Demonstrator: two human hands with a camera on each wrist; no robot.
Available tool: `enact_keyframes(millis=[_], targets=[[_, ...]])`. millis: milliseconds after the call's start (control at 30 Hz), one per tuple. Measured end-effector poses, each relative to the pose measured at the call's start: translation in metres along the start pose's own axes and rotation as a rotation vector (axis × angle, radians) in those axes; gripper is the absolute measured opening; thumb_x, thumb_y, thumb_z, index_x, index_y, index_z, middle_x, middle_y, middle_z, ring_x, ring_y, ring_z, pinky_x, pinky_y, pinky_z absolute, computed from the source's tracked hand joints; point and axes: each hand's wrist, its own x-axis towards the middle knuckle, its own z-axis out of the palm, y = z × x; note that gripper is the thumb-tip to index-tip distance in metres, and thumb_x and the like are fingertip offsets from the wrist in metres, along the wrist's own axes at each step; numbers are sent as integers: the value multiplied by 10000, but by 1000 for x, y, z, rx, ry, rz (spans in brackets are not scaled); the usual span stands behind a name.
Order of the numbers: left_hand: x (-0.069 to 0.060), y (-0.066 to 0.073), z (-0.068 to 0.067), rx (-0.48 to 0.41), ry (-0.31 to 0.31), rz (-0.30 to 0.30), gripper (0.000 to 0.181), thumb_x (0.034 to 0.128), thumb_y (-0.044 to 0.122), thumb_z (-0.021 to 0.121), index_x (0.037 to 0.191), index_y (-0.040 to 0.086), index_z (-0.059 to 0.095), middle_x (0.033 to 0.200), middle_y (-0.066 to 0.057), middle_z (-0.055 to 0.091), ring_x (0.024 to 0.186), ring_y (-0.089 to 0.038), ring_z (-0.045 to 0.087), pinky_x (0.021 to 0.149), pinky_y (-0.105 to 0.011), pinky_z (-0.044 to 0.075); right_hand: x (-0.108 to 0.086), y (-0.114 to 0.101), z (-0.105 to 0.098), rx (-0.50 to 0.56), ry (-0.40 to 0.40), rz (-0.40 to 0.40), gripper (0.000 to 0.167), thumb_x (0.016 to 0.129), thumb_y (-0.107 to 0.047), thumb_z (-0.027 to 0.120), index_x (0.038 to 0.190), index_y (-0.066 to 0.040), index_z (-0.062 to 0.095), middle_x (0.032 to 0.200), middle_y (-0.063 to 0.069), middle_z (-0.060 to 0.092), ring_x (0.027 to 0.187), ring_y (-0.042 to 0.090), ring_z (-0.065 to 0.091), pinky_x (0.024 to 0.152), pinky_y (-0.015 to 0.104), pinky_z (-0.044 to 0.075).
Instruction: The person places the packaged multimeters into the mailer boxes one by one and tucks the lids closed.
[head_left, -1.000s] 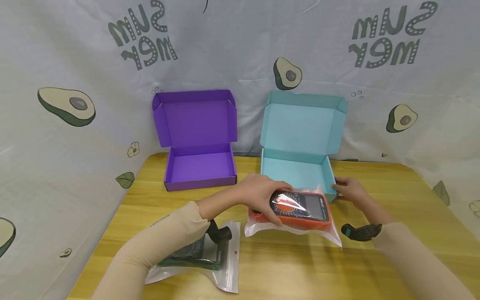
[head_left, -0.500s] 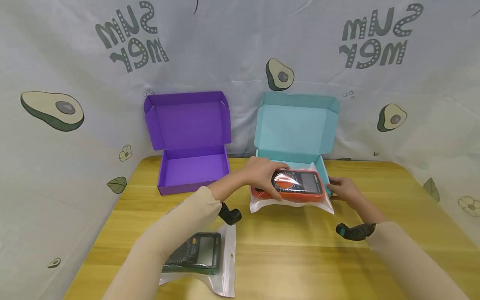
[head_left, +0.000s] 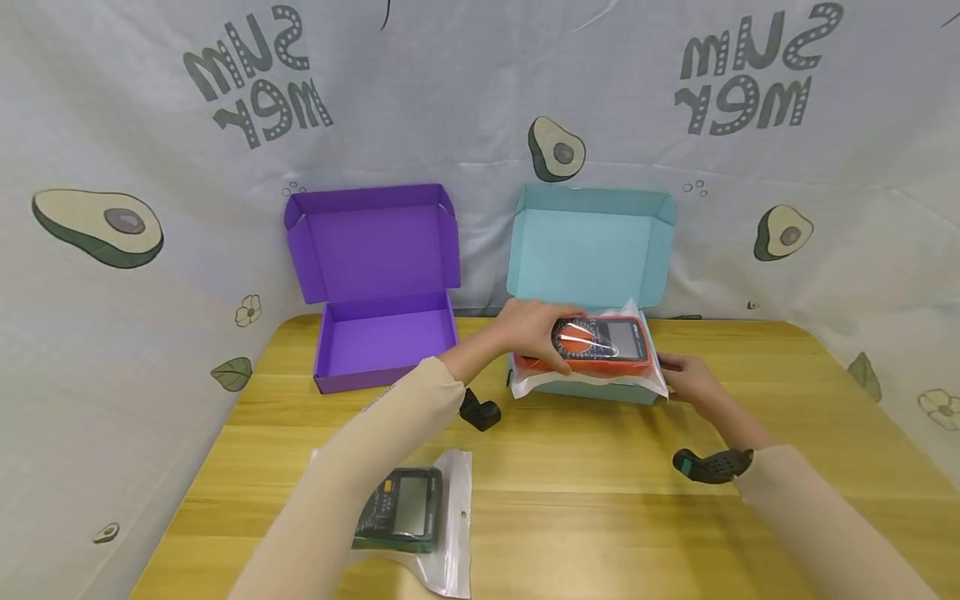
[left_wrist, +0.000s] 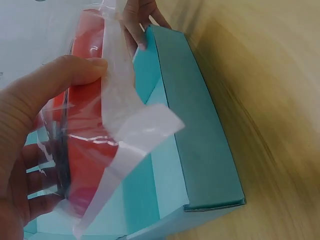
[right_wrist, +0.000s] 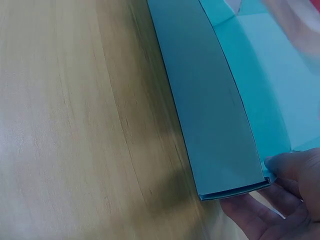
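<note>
A red-cased multimeter (head_left: 600, 342) in a clear plastic bag is held by my left hand (head_left: 534, 332), thumb on the near side and fingers round the far side. It hangs above the open teal box (head_left: 592, 250), covering most of the tray part. In the left wrist view the bag's white edge (left_wrist: 150, 127) droops beside the box's front wall (left_wrist: 200, 130). My right hand (head_left: 692, 382) grips the box's right wall near the front corner. In the right wrist view its thumb (right_wrist: 287, 165) lies inside the wall and the fingers outside.
To the left stands an open purple box (head_left: 386, 342) with its lid raised. A bagged dark green multimeter (head_left: 405, 508) lies on the wooden table (head_left: 570, 500) at front left, partly hidden by my left sleeve (head_left: 360, 467). A printed cloth (head_left: 480, 100) hangs behind.
My left hand has carried the bagged red multimeter away from me, from in front of the teal box to over it. My right hand keeps its grip on the box wall.
</note>
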Motion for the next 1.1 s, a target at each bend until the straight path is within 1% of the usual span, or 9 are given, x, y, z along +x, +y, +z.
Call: enact_keyframes(millis=[67, 167, 233, 333, 433, 600, 733, 967, 1100], targets=[[5, 0, 1, -1, -3, -6, 866, 623, 617, 731, 1380, 357, 399, 1045, 127, 602, 799, -51, 521, 582, -238, 396, -1, -1, -1, 8, -2, 2, 604, 984, -217, 387, 1395, 153, 143, 1380, 389, 253, 910, 114, 577, 816, 365, 529], [12, -2, 3, 2, -4, -5, 868, 634, 605, 731, 1389, 343, 392, 1047, 107, 608, 804, -63, 525, 595, -243, 402, -3, -3, -2, 24, -6, 15, 605, 991, -224, 375, 1397, 151, 128, 1389, 393, 228, 1040, 278, 560, 862, 412, 503], [16, -5, 6, -4, -7, -9, 863, 635, 601, 734, 1387, 347, 395, 1061, 103, 608, 824, -66, 527, 614, -249, 408, -3, -4, -1, 46, -10, 35, 606, 994, -227, 374, 1405, 137, 117, 1402, 390, 202, 1162, 402, 463, 896, 442, 472], [20, -11, 10, -13, -26, -31, 852, 634, 594, 739, 1381, 366, 396, 1089, 112, 599, 863, -64, 521, 651, -258, 415, -3, -6, 1, 70, -14, 72, 599, 993, -215, 383, 1417, 108, 110, 1417, 382, 176, 1255, 472, 329, 922, 466, 437], [23, -16, 13, -26, -42, -59, 838, 645, 577, 738, 1381, 372, 393, 1088, 111, 592, 867, -70, 517, 670, -269, 415, -2, -7, 3, 81, -13, 96, 584, 993, -189, 384, 1425, 87, 104, 1422, 377, 170, 1268, 474, 307, 932, 474, 424], [28, -18, 15, -52, -52, -66, 821, 659, 546, 735, 1384, 349, 403, 1065, 81, 596, 842, -96, 519, 661, -282, 405, -2, -6, 1, 73, -7, 111, 581, 997, -183, 382, 1427, 84, 98, 1426, 374, 165, 1262, 471, 318, 931, 468, 421], [33, -21, 20, -70, -90, -79, 831, 670, 552, 727, 1397, 344, 383, 1156, 81, 579, 887, -87, 525, 665, -267, 409, -2, -6, 0, 69, -4, 92, 585, 993, -191, 387, 1423, 95, 112, 1419, 377, 179, 1259, 467, 327, 927, 468, 425], [41, -25, 26, -208, -154, -100, 834, 703, 484, 741, 1418, 271, 370, 1307, 23, 510, 1032, -127, 526, 787, -281, 447, -2, -7, 3, 57, 2, 68, 558, 994, -161, 380, 1414, 114, 135, 1415, 378, 192, 1253, 468, 336, 927, 479, 420], [42, -25, 30, -227, -169, -112, 838, 691, 459, 763, 1412, 257, 386, 1309, 12, 512, 1029, -130, 530, 768, -273, 455, -3, -8, 4, 44, 2, 63, 556, 993, -144, 385, 1411, 119, 131, 1420, 375, 183, 1254, 477, 331, 923, 480, 422]])
